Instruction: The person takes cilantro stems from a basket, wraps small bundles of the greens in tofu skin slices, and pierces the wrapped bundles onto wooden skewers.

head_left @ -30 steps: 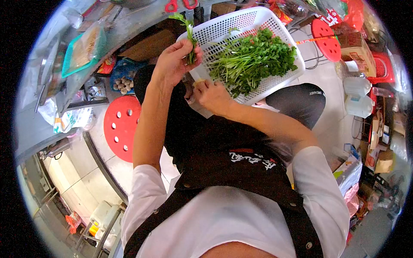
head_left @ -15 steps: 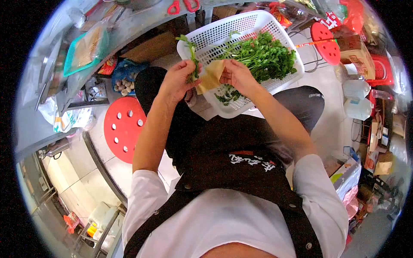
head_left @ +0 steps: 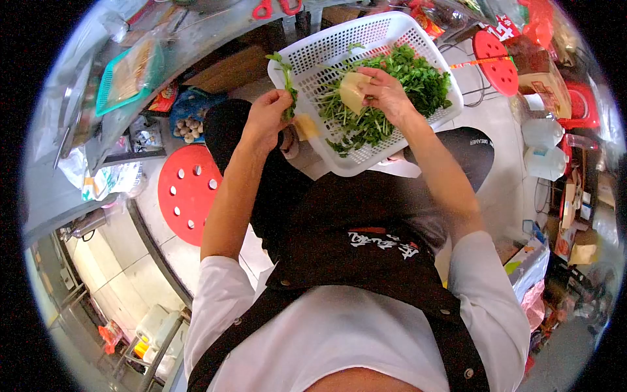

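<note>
A bunch of leafy green herbs (head_left: 286, 73) sticks up from my left hand (head_left: 266, 117), whose fingers are closed around its stalks. Just right of that hand lies a small tan piece (head_left: 305, 127) at the basket's near-left edge; whether the fingers touch it I cannot tell. My right hand (head_left: 389, 97) pinches a thin, pale tan sheet (head_left: 353, 91) above the basket. Beneath it, a heap of herbs with long stems (head_left: 418, 78) fills the right and middle of the white perforated basket (head_left: 313, 49). The basket sits in front of my knees.
A red stool with holes (head_left: 186, 196) stands at left, another red stool (head_left: 494, 62) at far right. A blue bag of bulbs (head_left: 189, 127) lies beyond my left knee. Red-handled scissors (head_left: 277, 8) rest on the counter above. Plastic jugs (head_left: 545, 162) line the right side.
My right hand has moved right and up, away from my left hand, carrying a tan sheet over the herbs. A smaller tan piece shows beside my left hand, which has barely moved.
</note>
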Motion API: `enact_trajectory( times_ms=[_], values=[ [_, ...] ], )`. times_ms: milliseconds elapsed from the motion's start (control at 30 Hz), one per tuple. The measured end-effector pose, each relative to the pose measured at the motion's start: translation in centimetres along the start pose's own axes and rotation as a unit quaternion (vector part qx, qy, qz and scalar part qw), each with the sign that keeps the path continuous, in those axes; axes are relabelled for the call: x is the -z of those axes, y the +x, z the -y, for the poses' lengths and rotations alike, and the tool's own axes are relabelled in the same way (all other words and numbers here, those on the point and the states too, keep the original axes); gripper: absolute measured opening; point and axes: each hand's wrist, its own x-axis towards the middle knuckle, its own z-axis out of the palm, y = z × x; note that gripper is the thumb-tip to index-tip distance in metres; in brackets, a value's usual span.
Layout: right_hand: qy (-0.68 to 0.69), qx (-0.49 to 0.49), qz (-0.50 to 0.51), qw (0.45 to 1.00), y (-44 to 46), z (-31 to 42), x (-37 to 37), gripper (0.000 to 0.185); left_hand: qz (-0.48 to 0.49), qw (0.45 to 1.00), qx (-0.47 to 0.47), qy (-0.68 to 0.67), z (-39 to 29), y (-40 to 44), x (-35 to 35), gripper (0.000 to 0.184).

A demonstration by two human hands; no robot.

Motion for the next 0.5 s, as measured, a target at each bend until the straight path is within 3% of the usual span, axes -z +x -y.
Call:
enact_trajectory(
  times_ms=[67, 167, 300, 500],
  values=[
    [-0.071, -0.013, -0.010, 0.997, 1.3, -1.7, 2.3, 0.041, -0.041, 0.999, 0.018, -0.003, 0.1, -0.6, -0.2, 0.015],
    [-0.053, -0.067, -0.018, 0.996, 2.1, -3.1, 4.1, 0.040, -0.061, 0.995, 0.079, -0.003, 0.4, -1.3, -0.3, 0.014],
    [-0.072, 0.015, 0.006, 0.997, 0.5, -1.4, 1.9, 0.041, 0.037, 0.987, 0.139, -0.069, 3.1, -1.2, 0.7, 0.022],
    [-0.243, 0.172, 0.047, 0.953, 2.1, -0.8, -1.5, 0.045, -0.038, 0.989, 0.125, -0.070, 4.6, -1.2, 0.9, 0.023]
  ],
)
